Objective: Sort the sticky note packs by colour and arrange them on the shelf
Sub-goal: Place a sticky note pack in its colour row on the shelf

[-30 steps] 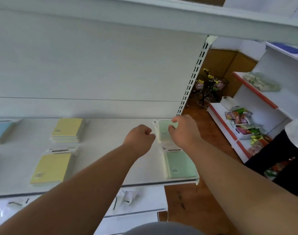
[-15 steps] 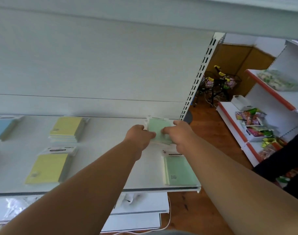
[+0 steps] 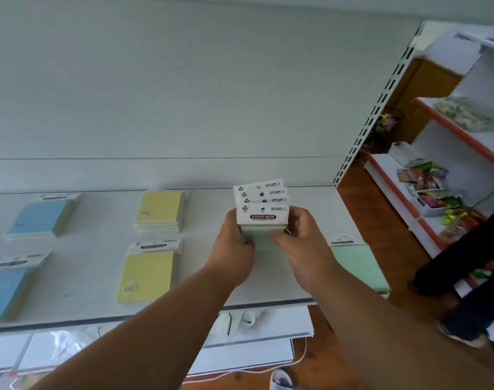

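Note:
Both hands hold a stack of green sticky note packs [image 3: 261, 218] upright above the white shelf [image 3: 93, 249], their white header cards fanned at the top. My left hand [image 3: 234, 243] grips the stack's left side and my right hand [image 3: 299, 243] grips its right side. Another green pack [image 3: 355, 263] lies flat at the shelf's right end. Two piles of yellow packs lie in the middle, one at the back [image 3: 159, 211] and one at the front [image 3: 147, 273]. Blue packs lie at the left, at the back [image 3: 38, 218] and at the front [image 3: 3, 288].
A slotted upright [image 3: 375, 108] ends the shelf on the right. Lower shelves [image 3: 254, 358] hold clear bags. Across the wooden floor stands a red-edged rack [image 3: 437, 192] with snack packets. A person in dark clothes [image 3: 471, 266] stands at the right edge.
Both hands have lifted the green stack off the back right of the shelf and raised it upright toward me. The camera has shifted so the blue and yellow piles sit further right.

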The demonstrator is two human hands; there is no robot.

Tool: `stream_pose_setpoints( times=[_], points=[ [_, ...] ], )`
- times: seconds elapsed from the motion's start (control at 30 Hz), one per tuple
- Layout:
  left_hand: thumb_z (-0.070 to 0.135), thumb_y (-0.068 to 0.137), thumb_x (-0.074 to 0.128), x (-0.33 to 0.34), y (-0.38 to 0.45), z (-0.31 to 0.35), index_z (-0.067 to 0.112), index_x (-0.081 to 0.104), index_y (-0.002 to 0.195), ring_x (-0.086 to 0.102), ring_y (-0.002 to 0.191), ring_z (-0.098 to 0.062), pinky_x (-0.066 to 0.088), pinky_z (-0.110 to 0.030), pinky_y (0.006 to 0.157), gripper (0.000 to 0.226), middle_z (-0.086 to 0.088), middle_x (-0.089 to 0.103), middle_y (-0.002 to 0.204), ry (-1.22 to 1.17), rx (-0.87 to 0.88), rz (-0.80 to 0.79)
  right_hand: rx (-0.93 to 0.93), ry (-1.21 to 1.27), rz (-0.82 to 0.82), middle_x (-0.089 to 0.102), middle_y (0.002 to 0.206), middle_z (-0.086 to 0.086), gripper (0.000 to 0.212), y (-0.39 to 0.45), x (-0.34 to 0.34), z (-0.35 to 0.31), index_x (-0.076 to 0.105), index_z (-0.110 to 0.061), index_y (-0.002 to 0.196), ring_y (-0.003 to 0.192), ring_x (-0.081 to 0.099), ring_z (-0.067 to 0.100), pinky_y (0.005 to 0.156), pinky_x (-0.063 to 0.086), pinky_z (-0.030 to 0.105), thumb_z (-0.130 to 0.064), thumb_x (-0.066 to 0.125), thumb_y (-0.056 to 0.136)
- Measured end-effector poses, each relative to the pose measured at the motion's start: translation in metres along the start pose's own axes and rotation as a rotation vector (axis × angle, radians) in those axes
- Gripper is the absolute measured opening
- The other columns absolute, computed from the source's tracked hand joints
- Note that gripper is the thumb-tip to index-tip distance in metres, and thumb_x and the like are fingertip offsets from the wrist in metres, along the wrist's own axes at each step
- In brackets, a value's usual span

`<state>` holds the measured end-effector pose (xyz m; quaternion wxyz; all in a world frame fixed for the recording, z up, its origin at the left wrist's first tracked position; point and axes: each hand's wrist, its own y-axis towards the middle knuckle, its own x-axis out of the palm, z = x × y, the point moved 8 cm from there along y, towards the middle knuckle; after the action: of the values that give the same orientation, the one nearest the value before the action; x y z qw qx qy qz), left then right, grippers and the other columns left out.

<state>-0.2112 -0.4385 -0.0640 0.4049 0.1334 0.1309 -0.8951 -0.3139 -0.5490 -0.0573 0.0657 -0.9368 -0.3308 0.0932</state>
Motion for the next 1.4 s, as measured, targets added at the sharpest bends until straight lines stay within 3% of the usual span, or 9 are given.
stream_pose_setpoints(
  times=[0.17, 0.23, 0.4, 0.57, 0.77, 0.9, 1.0, 1.27, 1.4],
  points=[
    [-0.012, 0.082, 0.045, 0.008, -0.004, 0.002, 0.025, 0.038, 0.139, 0.05, 0.106, -0.005, 0.032, 0.008, 0.068, 0.068, 0.012, 0.054, 0.116, -0.06, 0.058, -0.078, -0.044, -0.132, -0.092, 0.067, 0.116, -0.009, 0.057, -0.013, 0.015, 0.002, 0.052, -0.027, 0.125, 0.1, 0.061, -0.01, 0.086, 0.051, 0.013, 0.009, 0.062, 0.082],
    [-0.012, 0.082, 0.045, 0.008, -0.002, 0.003, 0.026, 0.036, 0.14, 0.049, 0.109, -0.003, 0.031, 0.01, 0.071, 0.07, 0.011, 0.053, 0.122, -0.058, 0.095, -0.068, -0.099, -0.222, -0.023, 0.065, 0.121, -0.009, 0.052, -0.012, 0.012, -0.003, 0.053, -0.03, 0.126, 0.106, 0.059, -0.004, 0.093, 0.049, 0.019, 0.004, 0.055, 0.087],
    [-0.005, 0.085, 0.047, 0.013, 0.001, 0.001, 0.029, 0.03, 0.145, 0.049, 0.119, -0.007, 0.034, -0.014, 0.093, 0.071, 0.008, 0.05, 0.135, 0.035, 0.128, -0.071, -0.098, -0.409, -0.004, 0.06, 0.125, -0.01, 0.047, -0.014, 0.006, -0.004, 0.047, -0.028, 0.137, 0.108, 0.053, 0.008, 0.085, 0.038, 0.019, -0.007, 0.047, 0.095],
    [0.003, 0.09, 0.048, 0.019, 0.005, 0.0, 0.021, 0.026, 0.146, 0.052, 0.12, -0.021, 0.037, -0.022, 0.089, 0.063, -0.002, 0.051, 0.136, 0.19, 0.126, -0.058, -0.089, -0.501, -0.008, 0.059, 0.121, -0.01, 0.043, -0.004, 0.002, 0.0, 0.044, -0.03, 0.137, 0.096, 0.051, 0.008, 0.082, 0.037, 0.023, -0.013, 0.045, 0.097],
    [0.017, 0.094, 0.048, 0.019, 0.024, 0.016, 0.02, 0.025, 0.146, 0.056, 0.11, -0.027, 0.046, -0.036, 0.088, 0.057, -0.007, 0.056, 0.126, 0.271, 0.078, 0.007, -0.094, -0.528, 0.036, 0.057, 0.104, -0.01, 0.029, 0.016, -0.009, -0.017, 0.051, -0.025, 0.126, 0.091, 0.053, 0.012, 0.077, 0.042, 0.028, -0.024, 0.048, 0.098],
    [0.033, 0.096, 0.042, 0.022, 0.044, 0.021, 0.016, 0.048, 0.128, 0.056, 0.096, -0.026, 0.043, -0.034, 0.078, 0.037, -0.006, 0.059, 0.113, 0.34, -0.017, 0.068, -0.03, -0.668, 0.022, 0.056, 0.077, 0.0, 0.027, 0.046, -0.016, -0.026, 0.06, -0.013, 0.09, 0.075, 0.054, 0.022, 0.065, 0.041, 0.031, -0.036, 0.047, 0.096],
    [0.038, 0.095, 0.035, 0.031, 0.062, 0.018, 0.011, 0.054, 0.115, 0.052, 0.099, -0.029, 0.042, -0.034, 0.08, 0.04, -0.008, 0.048, 0.103, 0.499, -0.111, 0.011, 0.068, -0.701, 0.003, 0.047, 0.064, 0.004, 0.035, 0.069, -0.018, -0.023, 0.047, -0.012, 0.065, 0.063, 0.048, 0.024, 0.055, 0.033, 0.03, -0.033, 0.049, 0.092],
    [0.044, 0.097, 0.033, 0.029, 0.077, 0.015, 0.005, 0.059, 0.117, 0.056, 0.107, -0.036, 0.046, -0.039, 0.087, 0.052, -0.018, 0.059, 0.118, 0.576, -0.211, -0.045, 0.127, -0.774, -0.073, 0.061, 0.098, 0.02, 0.043, 0.093, -0.019, -0.012, 0.061, 0.003, 0.102, 0.095, 0.06, 0.036, 0.075, 0.043, 0.032, -0.036, 0.043, 0.095],
    [0.023, 0.093, 0.042, 0.003, 0.063, 0.012, 0.012, 0.052, 0.132, 0.054, 0.117, -0.031, 0.045, -0.035, 0.092, 0.042, -0.011, 0.058, 0.13, 0.539, -0.167, -0.008, -0.009, -0.856, -0.085, 0.056, 0.083, 0.017, 0.033, 0.088, -0.035, -0.02, 0.057, 0.001, 0.081, 0.08, 0.053, 0.03, 0.064, 0.037, 0.03, -0.02, 0.037, 0.097]
  ],
)
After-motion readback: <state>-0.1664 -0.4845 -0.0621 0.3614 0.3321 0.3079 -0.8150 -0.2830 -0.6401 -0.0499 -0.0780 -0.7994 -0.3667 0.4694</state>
